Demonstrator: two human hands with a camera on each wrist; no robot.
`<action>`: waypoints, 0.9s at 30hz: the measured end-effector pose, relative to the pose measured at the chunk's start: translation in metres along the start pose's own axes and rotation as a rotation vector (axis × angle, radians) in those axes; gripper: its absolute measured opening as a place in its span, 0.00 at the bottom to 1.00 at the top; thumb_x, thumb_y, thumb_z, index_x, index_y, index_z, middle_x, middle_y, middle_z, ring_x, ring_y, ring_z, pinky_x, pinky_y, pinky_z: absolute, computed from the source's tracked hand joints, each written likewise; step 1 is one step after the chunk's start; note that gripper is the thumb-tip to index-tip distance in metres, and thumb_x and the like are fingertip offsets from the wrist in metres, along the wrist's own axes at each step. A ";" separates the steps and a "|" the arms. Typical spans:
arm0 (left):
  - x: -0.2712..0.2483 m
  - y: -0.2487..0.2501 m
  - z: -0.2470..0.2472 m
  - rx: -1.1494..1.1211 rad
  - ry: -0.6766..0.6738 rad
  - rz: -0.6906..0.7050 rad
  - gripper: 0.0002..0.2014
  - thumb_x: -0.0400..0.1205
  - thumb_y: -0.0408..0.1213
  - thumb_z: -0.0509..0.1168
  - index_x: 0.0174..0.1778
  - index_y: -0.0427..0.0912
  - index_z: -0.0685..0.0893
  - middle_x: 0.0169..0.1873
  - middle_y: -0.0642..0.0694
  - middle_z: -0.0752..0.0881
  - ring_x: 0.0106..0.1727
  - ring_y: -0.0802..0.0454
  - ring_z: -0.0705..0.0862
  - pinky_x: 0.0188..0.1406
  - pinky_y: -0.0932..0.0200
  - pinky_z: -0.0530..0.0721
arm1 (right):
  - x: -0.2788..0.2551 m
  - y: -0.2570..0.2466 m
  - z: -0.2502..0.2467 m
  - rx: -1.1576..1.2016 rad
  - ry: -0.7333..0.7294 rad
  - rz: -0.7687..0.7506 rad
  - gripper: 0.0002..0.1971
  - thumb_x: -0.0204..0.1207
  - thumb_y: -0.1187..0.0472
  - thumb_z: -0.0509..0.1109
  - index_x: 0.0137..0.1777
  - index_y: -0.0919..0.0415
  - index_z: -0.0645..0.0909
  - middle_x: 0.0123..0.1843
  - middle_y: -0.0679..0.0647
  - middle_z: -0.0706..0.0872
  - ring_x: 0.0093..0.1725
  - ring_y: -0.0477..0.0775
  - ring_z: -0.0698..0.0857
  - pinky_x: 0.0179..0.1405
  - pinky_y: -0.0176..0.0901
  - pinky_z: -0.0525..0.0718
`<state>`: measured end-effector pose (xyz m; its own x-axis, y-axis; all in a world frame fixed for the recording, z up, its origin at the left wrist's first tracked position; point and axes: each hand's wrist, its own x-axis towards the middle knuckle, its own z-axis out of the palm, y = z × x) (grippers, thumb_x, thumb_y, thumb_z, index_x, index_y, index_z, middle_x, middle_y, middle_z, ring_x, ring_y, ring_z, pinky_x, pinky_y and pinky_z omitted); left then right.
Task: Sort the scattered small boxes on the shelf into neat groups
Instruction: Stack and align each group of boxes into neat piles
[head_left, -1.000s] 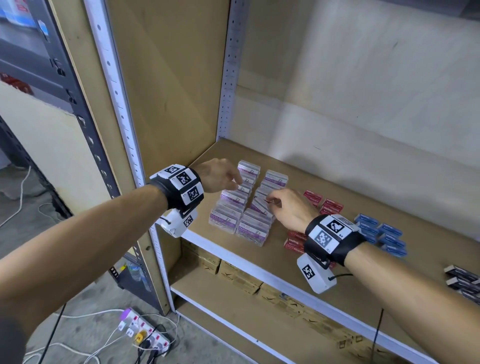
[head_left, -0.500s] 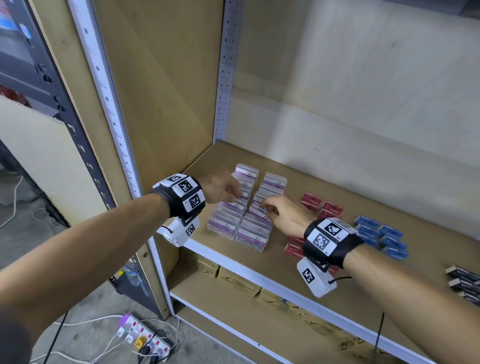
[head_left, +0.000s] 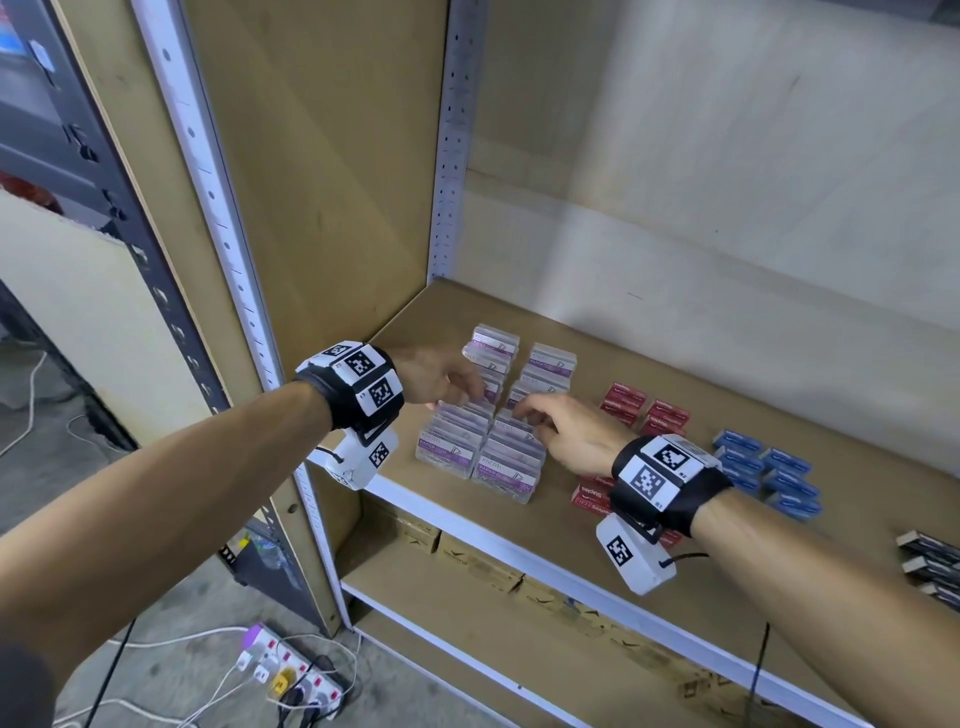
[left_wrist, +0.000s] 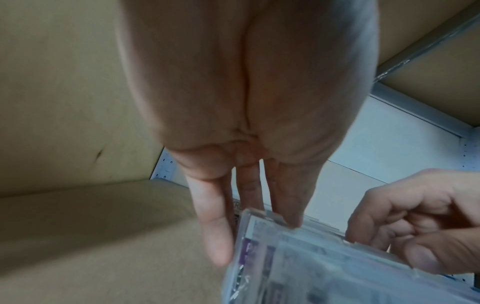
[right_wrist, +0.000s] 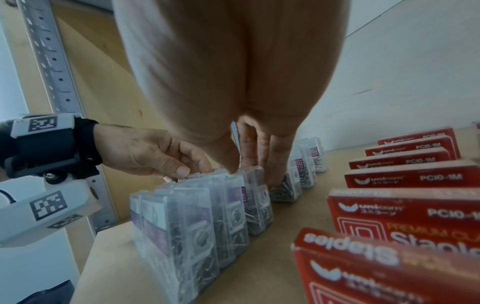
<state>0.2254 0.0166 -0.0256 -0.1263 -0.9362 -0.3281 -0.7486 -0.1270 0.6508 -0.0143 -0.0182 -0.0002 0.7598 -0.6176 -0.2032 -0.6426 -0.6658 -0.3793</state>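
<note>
In the head view, both hands had slid a little toward the front of the clear paper clip boxes (head_left: 480, 421) since the earlier pictures. The left hand (head_left: 439, 376) sat on the left row, and the right hand (head_left: 566, 428) sat on the right row, farther forward than before. The two rows looked straighter and closer together. The red staple boxes (head_left: 644, 415) stood just to the right of the clear boxes, the blue boxes (head_left: 769, 473) farther right, and the dark boxes (head_left: 930, 561) farthest right, all on the shelf (head_left: 675, 551).

In the left wrist view, the left hand (left_wrist: 249, 197) had long, mostly straight fingers touching the top and side of a clear box (left_wrist: 298, 257). It was released, only pressing. The right hand (left_wrist: 420, 222) came in from the right with curled fingers on the same row's edge.

In the right wrist view, the right hand (right_wrist: 249, 156) pinched the top of a clear box (right_wrist: 244, 197), thumb in front and fingers behind. The left hand (right_wrist: 153, 156) touched the tops of the next row.

The clear boxes looked almost tidy, so this group was probably nearly done.
</note>
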 end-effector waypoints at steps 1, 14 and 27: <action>0.000 0.001 0.000 -0.012 -0.002 0.002 0.10 0.83 0.36 0.66 0.49 0.57 0.88 0.49 0.59 0.87 0.55 0.53 0.85 0.46 0.58 0.83 | 0.000 0.000 0.000 0.000 -0.001 -0.003 0.16 0.84 0.66 0.61 0.69 0.52 0.78 0.59 0.48 0.84 0.52 0.44 0.80 0.48 0.33 0.76; 0.002 -0.001 0.002 -0.072 -0.007 -0.014 0.11 0.84 0.33 0.64 0.52 0.52 0.88 0.49 0.58 0.87 0.55 0.50 0.85 0.46 0.59 0.83 | -0.002 0.002 0.003 0.018 0.005 -0.018 0.16 0.85 0.65 0.60 0.68 0.52 0.79 0.59 0.48 0.85 0.52 0.45 0.81 0.49 0.35 0.77; -0.002 0.010 -0.011 0.043 0.322 0.033 0.08 0.82 0.41 0.68 0.55 0.53 0.89 0.50 0.56 0.87 0.49 0.53 0.87 0.49 0.51 0.89 | 0.009 0.014 -0.007 0.026 0.153 0.031 0.13 0.84 0.59 0.63 0.66 0.53 0.81 0.64 0.49 0.84 0.57 0.49 0.83 0.55 0.41 0.81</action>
<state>0.2254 0.0138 -0.0103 0.0561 -0.9960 -0.0699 -0.7751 -0.0876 0.6257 -0.0171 -0.0366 -0.0010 0.7141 -0.6959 -0.0758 -0.6614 -0.6351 -0.3990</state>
